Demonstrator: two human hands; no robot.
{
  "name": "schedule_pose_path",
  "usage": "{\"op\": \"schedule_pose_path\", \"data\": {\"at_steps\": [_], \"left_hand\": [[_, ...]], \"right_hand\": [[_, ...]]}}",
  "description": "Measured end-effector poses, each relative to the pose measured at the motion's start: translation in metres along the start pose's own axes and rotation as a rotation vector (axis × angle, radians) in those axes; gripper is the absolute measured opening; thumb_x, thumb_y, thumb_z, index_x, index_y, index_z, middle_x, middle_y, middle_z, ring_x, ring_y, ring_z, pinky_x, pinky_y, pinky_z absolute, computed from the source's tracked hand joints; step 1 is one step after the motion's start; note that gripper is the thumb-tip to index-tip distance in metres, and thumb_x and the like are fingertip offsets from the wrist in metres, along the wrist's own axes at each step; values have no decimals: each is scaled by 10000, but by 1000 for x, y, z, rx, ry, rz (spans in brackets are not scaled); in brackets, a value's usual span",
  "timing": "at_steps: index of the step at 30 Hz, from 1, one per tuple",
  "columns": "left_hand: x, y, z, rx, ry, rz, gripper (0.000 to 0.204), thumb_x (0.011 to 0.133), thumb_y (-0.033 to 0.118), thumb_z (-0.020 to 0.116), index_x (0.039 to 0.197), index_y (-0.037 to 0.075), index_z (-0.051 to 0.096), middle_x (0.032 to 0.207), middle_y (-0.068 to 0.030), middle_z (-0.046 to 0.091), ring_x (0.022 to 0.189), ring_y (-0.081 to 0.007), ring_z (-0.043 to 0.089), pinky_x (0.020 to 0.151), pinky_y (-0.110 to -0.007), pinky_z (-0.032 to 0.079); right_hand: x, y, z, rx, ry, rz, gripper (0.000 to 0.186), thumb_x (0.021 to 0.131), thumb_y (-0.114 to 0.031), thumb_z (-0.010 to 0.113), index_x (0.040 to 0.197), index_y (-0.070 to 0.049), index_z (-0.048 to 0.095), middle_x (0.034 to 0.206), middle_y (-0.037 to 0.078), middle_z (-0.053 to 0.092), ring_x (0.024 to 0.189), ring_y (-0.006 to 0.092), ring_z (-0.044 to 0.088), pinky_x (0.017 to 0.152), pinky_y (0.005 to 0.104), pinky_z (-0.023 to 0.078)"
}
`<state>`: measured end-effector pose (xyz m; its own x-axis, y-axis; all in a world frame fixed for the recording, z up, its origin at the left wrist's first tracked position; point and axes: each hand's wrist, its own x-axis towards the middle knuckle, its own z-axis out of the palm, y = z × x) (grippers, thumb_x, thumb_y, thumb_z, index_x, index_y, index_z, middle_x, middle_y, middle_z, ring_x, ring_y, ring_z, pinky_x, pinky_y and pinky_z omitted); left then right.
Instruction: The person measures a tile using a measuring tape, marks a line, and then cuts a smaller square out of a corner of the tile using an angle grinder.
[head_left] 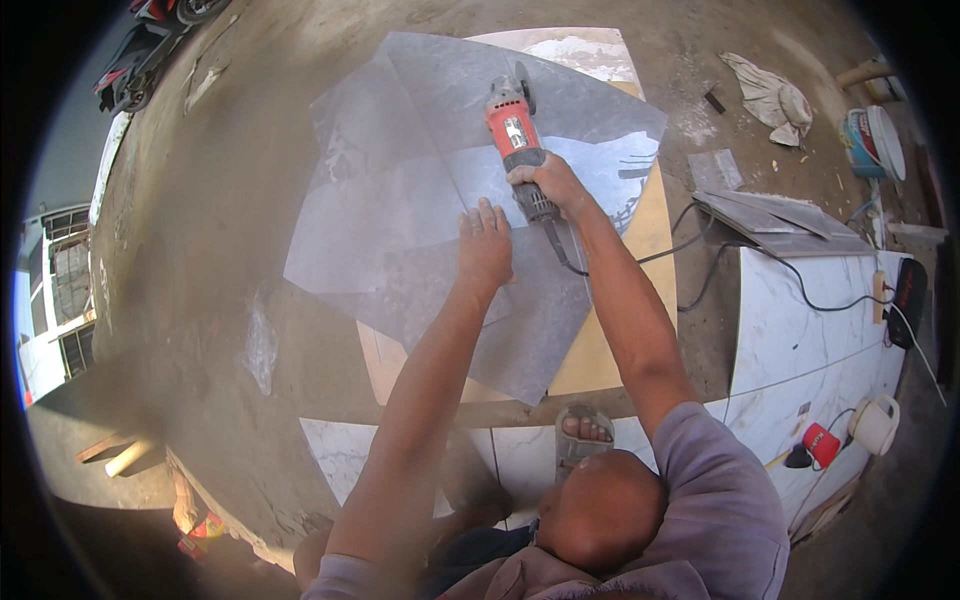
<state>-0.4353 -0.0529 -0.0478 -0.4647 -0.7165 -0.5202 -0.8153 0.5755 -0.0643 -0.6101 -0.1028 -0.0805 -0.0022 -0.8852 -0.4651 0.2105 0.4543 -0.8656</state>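
Note:
My right hand (pixel 552 183) is closed round the body of a red and black angle grinder (pixel 512 128). Its disc (pixel 525 86) stands on edge at the far end, over a large grey tile (pixel 385 135). I cannot tell whether the disc touches the tile. My left hand (pixel 485 245) lies flat on the tile, just left of the grinder's rear end, with its fingers stretched out along a straight line in the surface. A pale, wet-looking patch (pixel 600 160) shines to the right of the grinder. The grinder's black cord (pixel 655 255) runs off to the right.
Yellowish boards (pixel 610 345) lie under the grey tile. White marbled tiles (pixel 800 345) cover the floor at right, with a power strip (pixel 880 298), a red cup (pixel 820 445) and a white jug (pixel 873 425). Grey tile pieces (pixel 780 220), a rag (pixel 770 95) and a bucket (pixel 875 143) lie beyond.

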Motion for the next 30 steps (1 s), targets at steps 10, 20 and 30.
{"op": "schedule_pose_path", "data": {"at_steps": [10,20,30], "left_hand": [[-1,-2,0,0,-19,-11,1306,593,454,950,1558,-53,229,1613,-312,237,1491,-431,301,1228,-541,243],[0,-1,0,4,-12,-17,1312,591,461,948,1561,-49,228,1615,-305,240,1493,-420,302,1226,-543,243],[0,-1,-2,4,-48,-17,1291,612,452,941,1566,-40,223,1628,-298,219,1505,-417,281,1233,-540,231]], "right_hand": [[-19,-2,2,-33,0,-19,254,715,-169,808,877,-30,671,714,47,649,544,135,595,510,297,474],[-25,3,0,-42,11,7,382,701,-171,817,990,6,640,816,62,668,641,150,626,571,304,504],[-55,14,1,-52,55,-25,449,694,-167,817,1053,17,621,883,77,675,724,152,641,646,297,519]]}}
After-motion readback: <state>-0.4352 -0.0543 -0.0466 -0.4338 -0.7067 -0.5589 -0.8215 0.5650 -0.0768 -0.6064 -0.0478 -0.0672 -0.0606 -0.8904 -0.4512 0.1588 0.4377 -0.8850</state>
